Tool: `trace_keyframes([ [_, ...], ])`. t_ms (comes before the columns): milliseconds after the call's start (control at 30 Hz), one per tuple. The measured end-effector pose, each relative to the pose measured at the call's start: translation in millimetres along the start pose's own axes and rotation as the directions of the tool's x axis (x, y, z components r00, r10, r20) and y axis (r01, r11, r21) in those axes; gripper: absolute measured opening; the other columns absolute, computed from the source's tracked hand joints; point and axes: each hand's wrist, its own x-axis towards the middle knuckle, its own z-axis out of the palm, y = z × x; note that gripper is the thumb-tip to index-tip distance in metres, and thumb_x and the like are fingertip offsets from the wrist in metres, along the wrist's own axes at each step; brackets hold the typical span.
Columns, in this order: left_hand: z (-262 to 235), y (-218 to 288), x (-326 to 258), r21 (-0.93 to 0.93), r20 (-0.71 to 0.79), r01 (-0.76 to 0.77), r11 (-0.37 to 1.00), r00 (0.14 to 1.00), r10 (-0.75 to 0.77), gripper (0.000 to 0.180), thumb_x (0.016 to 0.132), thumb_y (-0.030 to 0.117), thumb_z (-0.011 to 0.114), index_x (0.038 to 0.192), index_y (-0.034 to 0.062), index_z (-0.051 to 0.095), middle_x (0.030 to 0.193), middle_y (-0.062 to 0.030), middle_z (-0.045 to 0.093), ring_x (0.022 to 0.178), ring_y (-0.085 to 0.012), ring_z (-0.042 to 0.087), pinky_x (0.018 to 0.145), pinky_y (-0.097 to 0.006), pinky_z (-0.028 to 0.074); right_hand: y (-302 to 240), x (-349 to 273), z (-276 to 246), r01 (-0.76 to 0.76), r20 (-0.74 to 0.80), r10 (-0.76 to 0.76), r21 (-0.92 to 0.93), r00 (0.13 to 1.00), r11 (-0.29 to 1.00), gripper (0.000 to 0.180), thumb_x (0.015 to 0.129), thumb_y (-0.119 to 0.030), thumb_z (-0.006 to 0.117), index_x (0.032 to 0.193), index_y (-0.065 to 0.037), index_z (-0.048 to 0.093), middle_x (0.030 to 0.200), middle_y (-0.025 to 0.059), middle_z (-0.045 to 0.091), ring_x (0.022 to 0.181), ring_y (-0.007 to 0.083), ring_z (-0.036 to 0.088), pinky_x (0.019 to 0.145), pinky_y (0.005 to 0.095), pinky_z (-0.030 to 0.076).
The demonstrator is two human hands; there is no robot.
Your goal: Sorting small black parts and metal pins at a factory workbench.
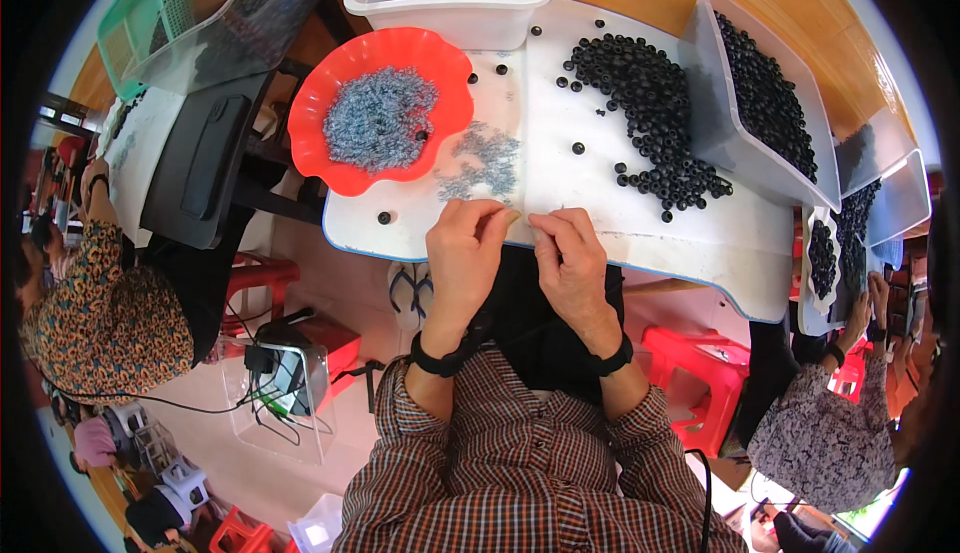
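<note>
My left hand (465, 251) and my right hand (573, 265) meet over the front edge of the white-topped table (640, 238). Thumb and forefinger are pinched on each side, fingertips close together. Whatever lies between them is too small to make out. Beyond my left hand is a scatter of tiny bluish-grey pieces (490, 158). A red scalloped bowl (312, 138) holds a heap of the same pieces (378, 118). Past my right hand spreads a pile of small round black parts (640, 93), some showing a central hole. One loose black part (384, 218) sits left of my left hand.
A white tub (450, 21) of black parts stands at the far edge, and a translucent bin (712, 118) of them at the right. Co-workers sit on both sides: a patterned sleeve (95, 253) left, a grey top (825, 443) right. Red stools (695, 378) stand below.
</note>
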Motion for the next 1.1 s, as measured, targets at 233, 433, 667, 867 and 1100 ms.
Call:
trace_keyframes([
  [233,1,17,0,-0.659,0.422,0.629,0.412,0.763,-0.489,0.02,0.089,0.018,0.071,0.092,-0.0017,0.069,0.072,-0.0006,0.063,0.054,-0.004,0.051,0.045,-0.016,0.037,-12,-1,-11,-0.055,-0.032,0.066,0.258,0.997,0.965,0.02,0.083,0.004,0.068,0.101,-0.001,0.066,0.093,0.0078,0.059,0.07,0.0126,0.06,0.059,0.0241,0.049],
  [433,18,24,0,-0.655,0.591,0.717,0.238,0.682,-0.43,0.016,0.09,0.016,0.069,0.091,0.0008,0.069,0.075,-0.0024,0.065,0.057,-0.0058,0.053,0.048,-0.019,0.04,-1,-3,-19,-0.069,-0.102,0.107,0.323,0.989,0.944,0.021,0.081,0.002,0.072,0.101,-0.002,0.066,0.093,0.0067,0.06,0.072,0.012,0.061,0.06,0.0229,0.05],
  [667,35,36,5,-0.601,0.659,0.757,0.255,0.651,-0.378,0.019,0.088,0.02,0.072,0.086,0.0012,0.069,0.07,0.0005,0.061,0.055,-0.0046,0.051,0.047,-0.017,0.039,14,-4,-33,-0.091,-0.162,0.162,0.375,0.973,0.923,0.014,0.083,0.001,0.071,0.097,-0.001,0.068,0.092,0.0067,0.06,0.073,0.0126,0.061,0.061,0.0234,0.05],
  [867,45,47,15,-0.55,0.67,0.766,0.333,0.643,-0.372,0.025,0.09,0.025,0.07,0.084,0.0001,0.069,0.07,0.0001,0.061,0.055,-0.005,0.053,0.048,-0.017,0.041,13,3,-44,-0.005,-0.215,0.039,0.155,0.976,0.988,0.012,0.087,0.002,0.066,0.099,0.001,0.064,0.091,0.0089,0.058,0.07,0.0128,0.059,0.061,0.0241,0.049],
  [1100,70,25,35,-0.085,0.203,0.136,0.987,0.972,-0.117,0.024,0.089,0.021,0.07,0.092,-0.0023,0.069,0.075,-0.0089,0.065,0.061,-0.013,0.06,0.052,-0.028,0.047,30,3,-46,-0.035,-0.277,0.079,0.159,0.958,0.987,0.009,0.087,0.003,0.063,0.096,0.002,0.061,0.089,0.0092,0.058,0.067,0.0124,0.058,0.059,0.0241,0.048],
])
